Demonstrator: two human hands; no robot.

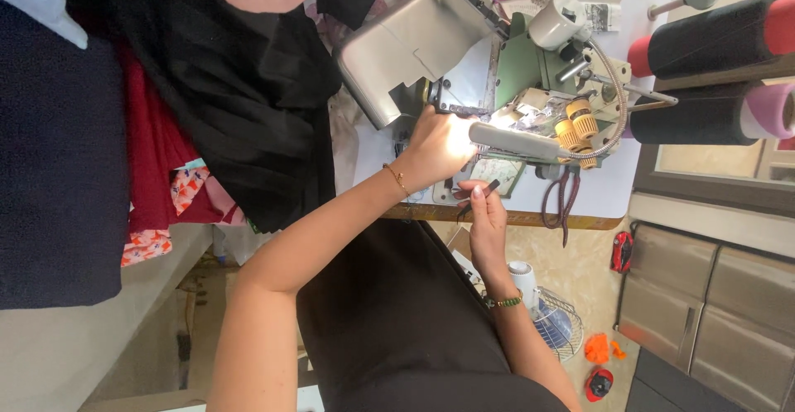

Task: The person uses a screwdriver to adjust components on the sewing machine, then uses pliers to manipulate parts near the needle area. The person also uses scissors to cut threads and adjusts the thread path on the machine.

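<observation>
Hands work at a green-and-grey sewing machine [464,56] in the head view. Left hand [439,147], fingers curled together, presses at the lit needle area; right hand [487,213] pinches a thin dark tool [480,197] just beside black cloth [248,89]. Scissors [563,201] lie near.

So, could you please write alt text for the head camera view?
A person's left hand rests at a sewing machine under its bright lamp, while the right hand pinches a small dark tool. Black fabric is heaped nearby.
</observation>
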